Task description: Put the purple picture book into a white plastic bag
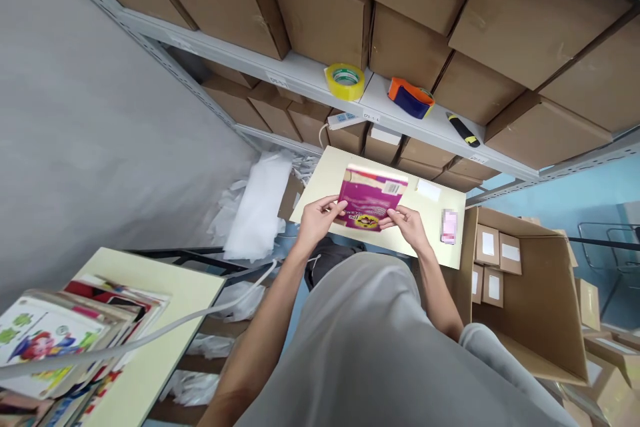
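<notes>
Between my two hands is a purple book (373,199), held above the pale desk (320,170) with its barcode side facing me. My left hand (320,217) grips the lower left edge, thumb on the cover. At the lower right corner, my right hand (406,223) pinches the book the same way. The fingers behind it are hidden. A white slip of paper (429,189) lies on the desk beyond my right hand. Farther right on the desk is a pink phone-shaped thing (449,225), blurred over.
A shelf edge holds yellow tape (345,82), an orange and blue tape dispenser (411,98) and a utility knife (463,130). Right stands an open carton (530,293) with small boxes inside. Book stacks (55,340) sit on a left table; a grey cable (200,312) crosses it.
</notes>
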Tool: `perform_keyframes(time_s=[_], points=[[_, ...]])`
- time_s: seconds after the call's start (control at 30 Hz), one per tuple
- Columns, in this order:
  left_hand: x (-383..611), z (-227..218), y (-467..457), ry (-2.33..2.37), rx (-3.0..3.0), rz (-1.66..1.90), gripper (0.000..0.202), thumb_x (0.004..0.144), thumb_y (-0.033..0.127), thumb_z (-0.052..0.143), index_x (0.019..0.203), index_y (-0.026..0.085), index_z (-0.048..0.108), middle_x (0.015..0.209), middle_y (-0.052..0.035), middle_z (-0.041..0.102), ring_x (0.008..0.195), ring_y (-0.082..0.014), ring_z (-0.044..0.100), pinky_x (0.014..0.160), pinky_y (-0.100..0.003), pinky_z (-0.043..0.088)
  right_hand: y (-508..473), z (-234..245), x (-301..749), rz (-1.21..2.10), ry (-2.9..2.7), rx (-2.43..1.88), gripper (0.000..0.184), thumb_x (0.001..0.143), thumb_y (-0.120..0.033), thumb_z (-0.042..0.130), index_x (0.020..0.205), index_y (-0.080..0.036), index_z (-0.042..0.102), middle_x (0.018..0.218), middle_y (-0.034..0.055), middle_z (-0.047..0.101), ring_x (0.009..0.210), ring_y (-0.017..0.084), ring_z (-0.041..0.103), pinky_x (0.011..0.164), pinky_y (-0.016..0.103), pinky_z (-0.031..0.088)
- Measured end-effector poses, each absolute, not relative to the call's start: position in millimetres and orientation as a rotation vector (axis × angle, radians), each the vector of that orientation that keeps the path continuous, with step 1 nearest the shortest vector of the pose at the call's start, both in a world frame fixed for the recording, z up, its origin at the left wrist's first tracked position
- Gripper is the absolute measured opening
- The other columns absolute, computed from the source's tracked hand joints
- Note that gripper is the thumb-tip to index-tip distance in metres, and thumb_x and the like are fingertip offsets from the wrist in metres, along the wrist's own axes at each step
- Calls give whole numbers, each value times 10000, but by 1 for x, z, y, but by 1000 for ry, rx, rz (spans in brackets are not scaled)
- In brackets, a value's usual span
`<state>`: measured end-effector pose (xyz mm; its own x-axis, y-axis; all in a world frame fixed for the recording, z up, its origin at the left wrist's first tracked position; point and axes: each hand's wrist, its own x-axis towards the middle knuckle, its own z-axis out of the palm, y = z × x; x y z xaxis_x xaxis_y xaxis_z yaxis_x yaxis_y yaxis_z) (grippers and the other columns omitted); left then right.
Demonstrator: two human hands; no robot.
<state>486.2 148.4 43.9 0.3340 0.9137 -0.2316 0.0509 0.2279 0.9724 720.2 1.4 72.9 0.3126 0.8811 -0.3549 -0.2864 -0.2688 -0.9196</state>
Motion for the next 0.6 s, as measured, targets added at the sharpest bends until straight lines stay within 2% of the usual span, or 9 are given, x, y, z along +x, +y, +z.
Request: perform_keyframes(time_s=[0.07, 0.13, 0.27, 0.33, 0.37, 0.43, 0.5, 0.6], points=[[492, 41, 149, 1116, 1104, 796, 673, 618, 645, 1055, 1060, 162, 901, 705, -40, 776, 684, -233, 740, 670, -326, 610, 7, 68, 714, 1232, -588, -1421, 660, 770, -841, 955, 901, -226, 756, 791, 115, 876, 915, 371, 916, 925, 525, 737], [495, 39, 151, 1122, 1093, 807, 750, 603, 705, 1051, 1085, 152, 897, 730, -53, 796, 697, -232, 742, 670, -321, 607, 11, 65, 710, 1208, -598, -1412, 702, 763, -892, 923, 929, -232, 748, 825, 118, 888, 974, 372, 919, 950, 514, 736], [495, 47, 156, 1081, 1251, 837, 714, 790, 847, 886, 1065, 188, 909, 843, -95, 851, 813, -245, 766, 682, -293, 594, 9, 63, 710, 1165, -560, -1353, 785, 871, -996, 726, 1040, -231, 778, 971, 142, 913, 1171, 376, 891, 1102, 546, 686], [495, 56, 157, 1067, 1313, 841, 707, 863, 870, 811, 1074, 202, 912, 956, -107, 878, 922, -268, 789, 748, -302, 622, 7, 59, 713, 1131, -555, -1372, 766, 889, -980, 721, 1065, -238, 787, 1039, 130, 915, 1212, 366, 875, 1113, 527, 677], [495, 61, 157, 1052, 1325, 846, 709, 890, 867, 788, 1099, 201, 911, 1040, -116, 887, 1015, -289, 801, 828, -321, 647, 7, 56, 716, 1120, -555, -1390, 729, 878, -950, 767, 1077, -248, 784, 1053, 113, 914, 1204, 359, 873, 1091, 511, 683], [498, 72, 155, 991, 1336, 851, 703, 932, 826, 773, 1204, 191, 900, 1250, -139, 872, 1242, -331, 781, 1033, -371, 652, 12, 49, 720, 1129, -534, -1410, 664, 818, -866, 890, 1087, -275, 751, 1019, 67, 910, 1122, 337, 879, 1013, 477, 699], [505, 82, 150, 899, 1384, 840, 677, 942, 719, 819, 1370, 195, 857, 1432, -149, 809, 1397, -348, 724, 1172, -400, 611, 23, 41, 722, 1160, -463, -1391, 650, 745, -791, 978, 1046, -294, 687, 953, 29, 899, 1018, 306, 876, 952, 451, 703], [521, 93, 135, 777, 1607, 816, 648, 952, 463, 833, 1559, 246, 765, 1503, -134, 730, 1424, -327, 701, 1214, -402, 599, 46, 33, 717, 1175, -349, -1308, 634, 712, -733, 1002, 1011, -291, 660, 1001, 30, 900, 1019, 281, 858, 975, 449, 705]])
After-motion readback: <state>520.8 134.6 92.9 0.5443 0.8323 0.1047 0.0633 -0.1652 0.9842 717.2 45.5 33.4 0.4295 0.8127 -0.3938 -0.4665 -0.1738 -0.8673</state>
